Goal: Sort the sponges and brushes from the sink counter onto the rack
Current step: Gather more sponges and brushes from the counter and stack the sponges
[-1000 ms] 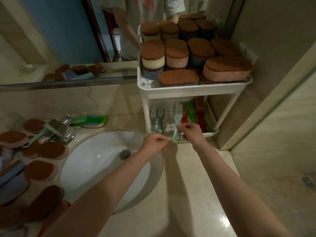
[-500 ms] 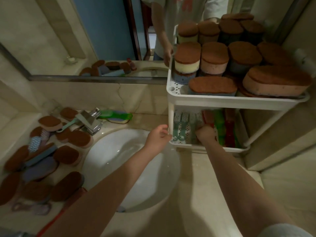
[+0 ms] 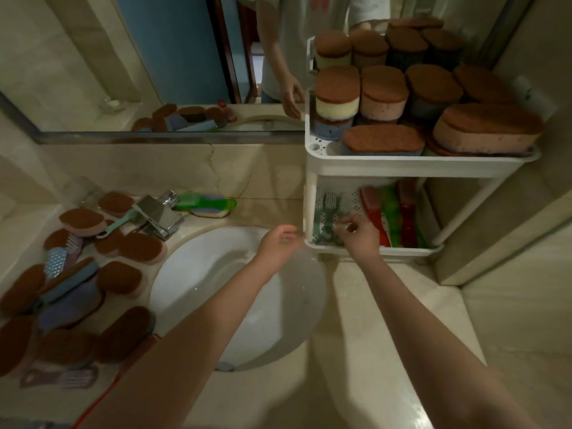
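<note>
A white two-tier rack (image 3: 402, 165) stands right of the sink. Its top tier holds several brown-topped sponges (image 3: 337, 88). On the lower tier lie teal brushes (image 3: 328, 209) at the left and red and green brushes (image 3: 390, 212) at the right. My right hand (image 3: 360, 238) reaches over the lower tier's front lip. Its fingertips pinch the handle end of a teal brush, though blur hides the detail. My left hand (image 3: 278, 243) hovers empty with loosely curled fingers, just left of the rack. More sponges (image 3: 139, 247) and brushes (image 3: 57, 261) lie on the counter at the left.
The round white sink (image 3: 235, 289) lies below my left arm, with a chrome faucet (image 3: 161, 216) behind it. A green brush on a sponge (image 3: 204, 202) rests against the back wall. A mirror (image 3: 154, 72) runs above. A wall corner stands right of the rack.
My right hand carried the teal brush from in front of the rack into the lower tier and has now drawn back to the front lip. My left hand stayed empty beside it.
</note>
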A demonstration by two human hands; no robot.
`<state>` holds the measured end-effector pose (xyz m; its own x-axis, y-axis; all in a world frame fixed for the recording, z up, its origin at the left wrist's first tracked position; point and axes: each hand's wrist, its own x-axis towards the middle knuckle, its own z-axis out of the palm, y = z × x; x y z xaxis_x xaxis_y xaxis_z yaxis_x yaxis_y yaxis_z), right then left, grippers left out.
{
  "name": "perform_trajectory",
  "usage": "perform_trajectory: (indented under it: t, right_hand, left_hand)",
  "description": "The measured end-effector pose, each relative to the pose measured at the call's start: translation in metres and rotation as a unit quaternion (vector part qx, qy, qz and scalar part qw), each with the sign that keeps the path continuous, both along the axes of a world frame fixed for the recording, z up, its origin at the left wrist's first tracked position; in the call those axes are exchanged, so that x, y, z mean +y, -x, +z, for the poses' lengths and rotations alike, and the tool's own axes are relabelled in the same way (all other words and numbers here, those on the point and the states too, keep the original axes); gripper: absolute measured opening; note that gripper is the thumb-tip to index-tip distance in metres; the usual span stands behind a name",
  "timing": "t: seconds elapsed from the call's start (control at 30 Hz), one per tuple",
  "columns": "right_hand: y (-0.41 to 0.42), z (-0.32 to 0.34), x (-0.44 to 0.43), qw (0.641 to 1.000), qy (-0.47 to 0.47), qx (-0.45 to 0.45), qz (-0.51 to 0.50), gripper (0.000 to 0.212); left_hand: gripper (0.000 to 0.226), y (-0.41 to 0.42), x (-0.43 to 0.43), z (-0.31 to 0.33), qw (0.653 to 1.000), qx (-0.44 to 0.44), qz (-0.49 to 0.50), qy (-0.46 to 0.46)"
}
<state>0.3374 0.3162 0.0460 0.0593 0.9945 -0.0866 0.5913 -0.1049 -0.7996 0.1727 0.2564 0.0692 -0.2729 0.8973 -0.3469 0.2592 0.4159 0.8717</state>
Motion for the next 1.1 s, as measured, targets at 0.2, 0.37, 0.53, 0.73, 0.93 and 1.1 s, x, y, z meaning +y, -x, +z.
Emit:
perform_trajectory:
  t: [0.2, 0.37, 0.53, 0.73, 0.93, 1.1]
  right_hand:
    - [0.047, 0.005, -0.061, 0.995, -0.005, 0.104, 0.003, 0.013]
    - [0.116, 0.001, -0.107, 0.990, 0.038, 0.111, 0.079, 0.008]
    - [0.194, -0.014, -0.143, 0.981, 0.055, 0.109, 0.150, 0.007]
    - [0.270, -0.027, -0.177, 0.959, 0.067, -0.012, 0.275, 0.026]
    - [0.329, -0.038, -0.196, 0.912, 0.129, -0.143, 0.363, 0.078]
    - [0.358, -0.051, -0.198, 0.869, 0.167, -0.177, 0.432, 0.104]
  left_hand:
    - [0.031, 0.054, -0.039, -0.001, 1.000, 0.001, 0.011, -0.014]
    - [0.030, 0.125, -0.087, -0.005, 0.999, 0.037, 0.032, -0.019]
    - [0.022, 0.208, -0.141, -0.023, 0.992, 0.079, 0.086, -0.036]
    - [0.027, 0.296, -0.204, -0.041, 0.982, 0.130, 0.133, 0.015]
    - [0.045, 0.353, -0.257, -0.056, 0.970, 0.187, 0.139, 0.065]
    - [0.076, 0.383, -0.274, -0.057, 0.937, 0.303, -0.023, 0.174]
